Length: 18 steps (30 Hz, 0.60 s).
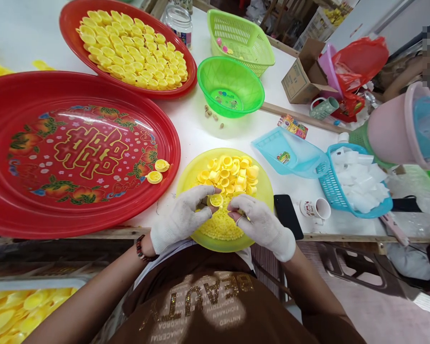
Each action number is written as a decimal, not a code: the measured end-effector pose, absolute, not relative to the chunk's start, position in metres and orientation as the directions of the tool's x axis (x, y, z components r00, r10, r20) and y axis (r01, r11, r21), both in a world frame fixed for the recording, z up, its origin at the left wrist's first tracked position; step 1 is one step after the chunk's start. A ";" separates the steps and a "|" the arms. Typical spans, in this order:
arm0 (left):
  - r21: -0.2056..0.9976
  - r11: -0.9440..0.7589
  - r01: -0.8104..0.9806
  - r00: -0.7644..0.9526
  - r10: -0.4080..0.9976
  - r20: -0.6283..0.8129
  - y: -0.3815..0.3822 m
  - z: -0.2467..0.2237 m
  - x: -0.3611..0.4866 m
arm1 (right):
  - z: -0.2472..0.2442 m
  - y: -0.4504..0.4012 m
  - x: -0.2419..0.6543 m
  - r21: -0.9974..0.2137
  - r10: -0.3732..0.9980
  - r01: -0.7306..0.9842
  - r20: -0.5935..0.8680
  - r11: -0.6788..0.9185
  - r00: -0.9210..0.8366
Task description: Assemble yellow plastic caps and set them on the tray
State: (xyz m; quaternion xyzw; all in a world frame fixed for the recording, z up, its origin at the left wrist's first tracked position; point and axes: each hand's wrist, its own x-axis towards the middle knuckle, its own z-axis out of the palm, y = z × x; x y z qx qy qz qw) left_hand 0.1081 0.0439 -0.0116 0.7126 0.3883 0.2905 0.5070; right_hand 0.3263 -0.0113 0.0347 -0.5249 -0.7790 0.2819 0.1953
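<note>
Both hands wear white gloves with bare fingertips. My left hand (186,214) pinches a round yellow cup piece (216,200) between thumb and fingers, its opening turned upward. Close to its right side is my right hand (260,220), fingertips pressed together; whatever they hold is too small to make out. Beneath both hands lies a yellow plate (186,179) bearing a heap of yellow cups (236,172) at the back and a pile of tiny yellow pieces (224,227) in front. Two yellow pieces (155,177) rest on the right edge of a big red tray (161,138).
Behind stands a red tray (69,33) full of yellow pieces, beside a green bowl (230,86) and a green basket (241,40). To the right are a blue scoop (290,153), a black phone (287,216), a mug (316,209) and a blue basket (333,184).
</note>
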 end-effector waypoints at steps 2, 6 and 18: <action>0.946 -0.175 0.273 0.529 0.849 0.004 0.044 -0.008 0.106 | 0.032 -0.013 0.326 -0.579 0.881 0.762 -0.149 0.290 -0.449; 0.882 -0.342 0.325 0.463 0.870 0.166 0.057 0.008 0.091 | 0.031 -0.009 0.322 -0.406 0.803 0.853 -0.355 0.329 -0.479; 0.475 -0.290 0.831 0.228 0.956 0.185 0.183 -0.028 0.034 | 0.007 0.003 0.336 -0.061 0.997 0.997 -0.054 0.046 -0.049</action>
